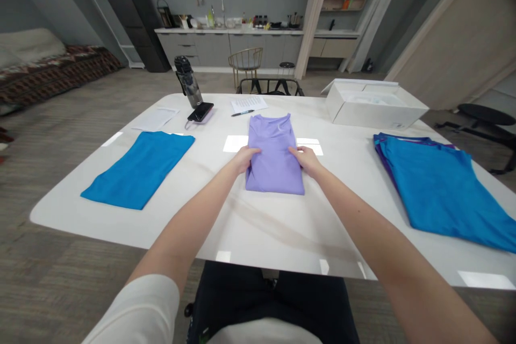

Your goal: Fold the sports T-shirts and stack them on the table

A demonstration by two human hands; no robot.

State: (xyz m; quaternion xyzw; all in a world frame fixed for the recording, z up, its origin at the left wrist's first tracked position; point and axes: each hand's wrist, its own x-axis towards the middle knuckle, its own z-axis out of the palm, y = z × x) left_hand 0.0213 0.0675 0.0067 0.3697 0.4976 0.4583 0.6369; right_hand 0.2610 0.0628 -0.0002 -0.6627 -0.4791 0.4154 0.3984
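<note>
A lavender shirt point(274, 166), folded into a neat rectangle with its neckline at the far end, lies in front of me on the white table point(193, 226). My left hand point(244, 159) grips its left edge, thumb on top and fingers tucked at the side. On the opposite edge my right hand point(307, 160) does the same, its thumb pressing the cloth. The undersides of both grips are hidden. To the left a folded blue garment point(141, 169) lies flat. At the right rests a pile of blue and purple garments point(443, 180).
An open white box point(374, 110) stands at the back right. Toward the back left are a dark bottle point(188, 83), a phone point(200, 112) and papers point(157, 118). A pen point(242, 113) lies by a printed sheet point(249, 103). Chairs point(245, 60) stand beyond the table.
</note>
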